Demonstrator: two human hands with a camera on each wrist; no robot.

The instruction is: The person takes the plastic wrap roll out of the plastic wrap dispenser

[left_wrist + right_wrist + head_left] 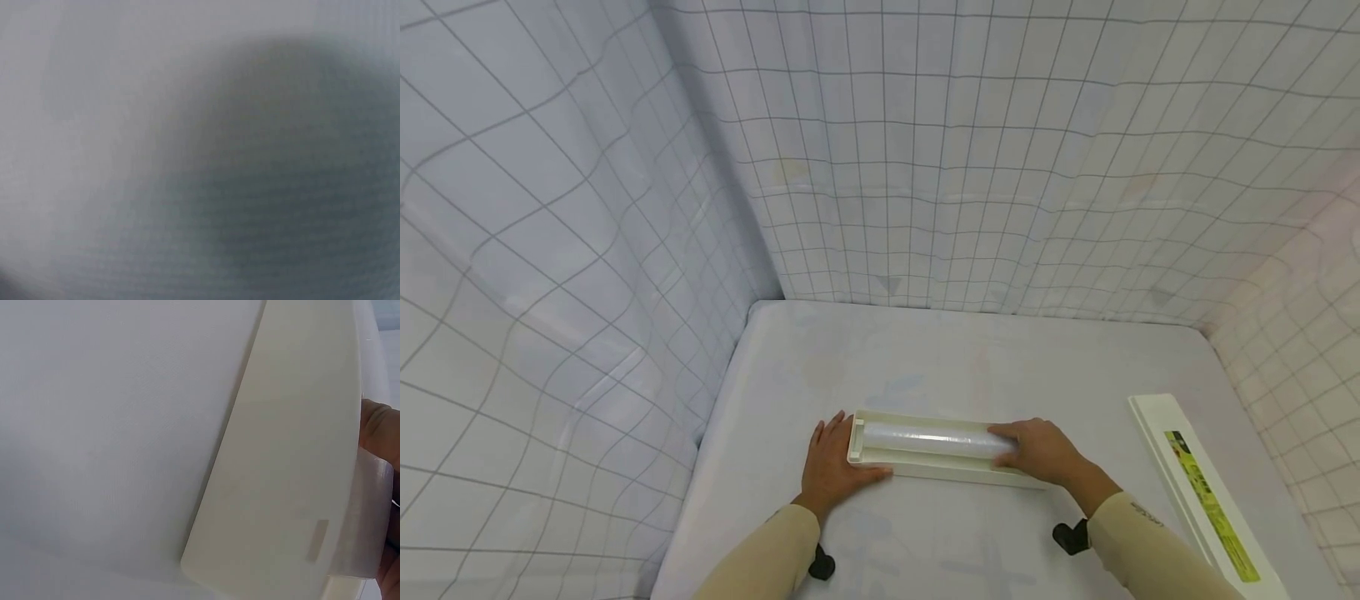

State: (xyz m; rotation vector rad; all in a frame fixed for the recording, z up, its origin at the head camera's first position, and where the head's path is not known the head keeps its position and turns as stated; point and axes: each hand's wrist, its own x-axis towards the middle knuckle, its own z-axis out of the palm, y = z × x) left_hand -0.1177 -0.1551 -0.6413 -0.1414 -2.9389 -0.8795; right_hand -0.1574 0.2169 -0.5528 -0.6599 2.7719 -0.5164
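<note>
A roll of clear plastic wrap (925, 438) lies lengthwise in a long, cream-white dispenser box (925, 468). My right hand (1041, 450) grips the roll's right end, thumb on the near side and fingers over the far side. In the right wrist view, the roll's end (365, 515) sticks up past the box's side wall (281, 450), with my fingers (380, 428) around it. My left hand (835, 467) holds the box's left end, thumb along the front wall and fingers by the far corner. The left wrist view is a dark blur.
A long white lid (1202, 492) with a yellow-green label lies slanted on the table's right side. White cloth (820, 358) covers the table. White grid-patterned sheets (985, 167) hang at the back and both sides.
</note>
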